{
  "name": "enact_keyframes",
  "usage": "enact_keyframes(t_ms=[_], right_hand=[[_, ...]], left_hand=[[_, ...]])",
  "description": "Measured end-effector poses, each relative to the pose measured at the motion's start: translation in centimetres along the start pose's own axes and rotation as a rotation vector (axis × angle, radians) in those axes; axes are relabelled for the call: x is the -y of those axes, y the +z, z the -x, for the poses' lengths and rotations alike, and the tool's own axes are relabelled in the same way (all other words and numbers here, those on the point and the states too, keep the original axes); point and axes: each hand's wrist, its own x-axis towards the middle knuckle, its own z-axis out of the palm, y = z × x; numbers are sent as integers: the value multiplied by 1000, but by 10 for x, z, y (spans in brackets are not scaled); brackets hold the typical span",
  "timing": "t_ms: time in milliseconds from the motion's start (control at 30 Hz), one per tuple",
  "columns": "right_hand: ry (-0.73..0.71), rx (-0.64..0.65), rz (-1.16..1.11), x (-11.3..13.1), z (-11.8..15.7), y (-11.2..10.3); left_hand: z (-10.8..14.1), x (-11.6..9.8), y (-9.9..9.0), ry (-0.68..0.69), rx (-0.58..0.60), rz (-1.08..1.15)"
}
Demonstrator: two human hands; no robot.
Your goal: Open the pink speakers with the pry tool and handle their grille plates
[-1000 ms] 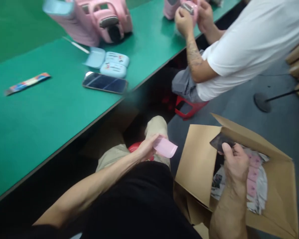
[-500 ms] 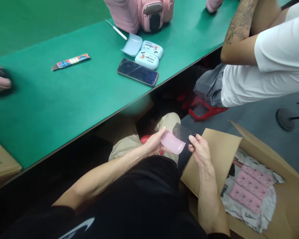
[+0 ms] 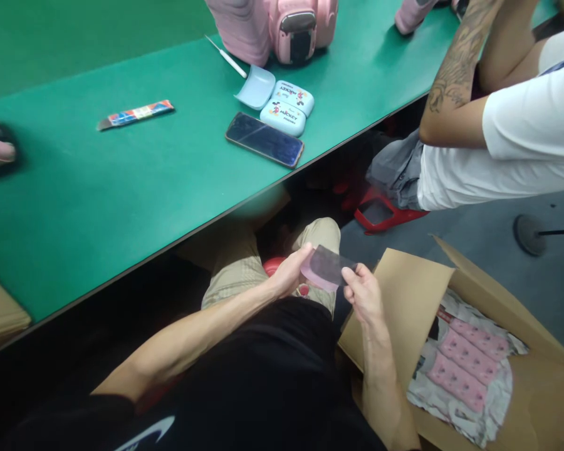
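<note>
My left hand (image 3: 291, 270) is closed on the left end of a curved pink plastic piece (image 3: 316, 279), held above my lap. My right hand (image 3: 364, 293) pinches the right end of a dark translucent sheet (image 3: 331, 264) between thumb and fingers. The sheet lies over most of the pink piece, whose lower left edge still shows. Whether the two touch all along cannot be made out.
On the green table (image 3: 122, 207) are a phone (image 3: 264, 139), light blue cases (image 3: 284, 116), a white-handled tool (image 3: 232, 62), a blade pack (image 3: 141, 113) and pink bags (image 3: 298, 31). An open carton (image 3: 413, 282) stands right; a person in white (image 3: 521, 138) sits beyond.
My right hand has moved left, bringing the dark sheet from beside the pink piece to over it. My left hand stays about where it was. The view has shifted slightly.
</note>
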Motion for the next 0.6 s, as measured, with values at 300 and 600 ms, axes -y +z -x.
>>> enact_keyframes(t_ms=[300, 600], right_hand=[[-210, -172, 430, -13, 0, 23], [-156, -60, 229, -29, -9, 39]], left_hand=[[4, 5, -23, 430, -63, -598], [11, -1, -27, 412, -93, -613]])
